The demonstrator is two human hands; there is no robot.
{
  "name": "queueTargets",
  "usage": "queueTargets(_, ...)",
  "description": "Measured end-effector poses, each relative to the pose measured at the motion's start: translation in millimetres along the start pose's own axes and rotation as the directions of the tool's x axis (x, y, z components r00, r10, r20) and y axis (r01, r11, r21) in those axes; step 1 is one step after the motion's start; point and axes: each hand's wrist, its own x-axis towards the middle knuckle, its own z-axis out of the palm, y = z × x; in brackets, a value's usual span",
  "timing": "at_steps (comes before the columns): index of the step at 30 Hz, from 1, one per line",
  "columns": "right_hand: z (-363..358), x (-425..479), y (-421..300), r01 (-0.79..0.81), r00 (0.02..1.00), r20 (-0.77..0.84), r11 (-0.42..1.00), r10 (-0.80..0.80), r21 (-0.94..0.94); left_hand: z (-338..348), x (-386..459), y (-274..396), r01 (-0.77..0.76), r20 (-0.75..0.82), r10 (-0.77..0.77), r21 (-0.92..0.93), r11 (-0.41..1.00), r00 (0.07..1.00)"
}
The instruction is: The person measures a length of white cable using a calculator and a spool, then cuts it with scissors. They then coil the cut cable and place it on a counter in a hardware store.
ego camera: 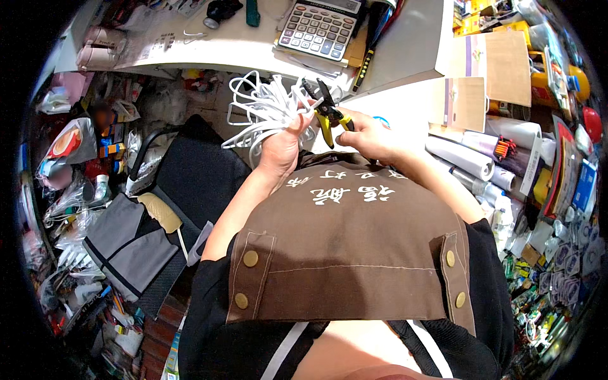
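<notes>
My left hand [280, 147] grips a loosely looped bundle of white cable [266, 104]. The loops fan out above and to the left of the fingers. In my right hand [368, 135] is a pair of black-and-yellow hand pliers [328, 114], perhaps wire strippers. Their two black arms stand apart and point up over the cable. A short white cable end [319, 102] sticks out from my left fingers against the pliers. Whether the jaws touch it, I cannot tell. Both hands are close together in front of my brown apron [351, 237].
Ahead stands a white desk [228, 50] with a calculator [318, 31] and a yellow-black cutter knife [363, 71]. A black chair [199, 166] is at the left, beside heaped packaged goods [76, 190]. On the right are cardboard boxes [506, 66] and white rolls [460, 156].
</notes>
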Motion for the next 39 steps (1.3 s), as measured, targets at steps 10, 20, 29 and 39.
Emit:
queueTargets(10,-18,-2,1,0.199,0.892,-0.406,0.979,-0.201,-0.048,-17,-6,7,0.144,-0.015,-0.15,-0.195,0.97,0.989)
queueTargets(20,-46,120,-13,0.215,0.798,-0.603,0.944,-0.021,0.252,-59,-24,92,0.007,0.073,0.032,-0.479,0.878,0.997)
queueTargets(29,-37,166,-11,0.129,0.056,-0.84,0.838,-0.539,-0.529,-64,-20,141,-0.079,0.045,0.12,-0.523,0.848,0.992)
queueTargets(39,38,74,131,0.195,0.926,-0.337,0.98,-0.171,0.037,-27,9,180,0.029,0.207,0.125,-0.612,0.791,0.97)
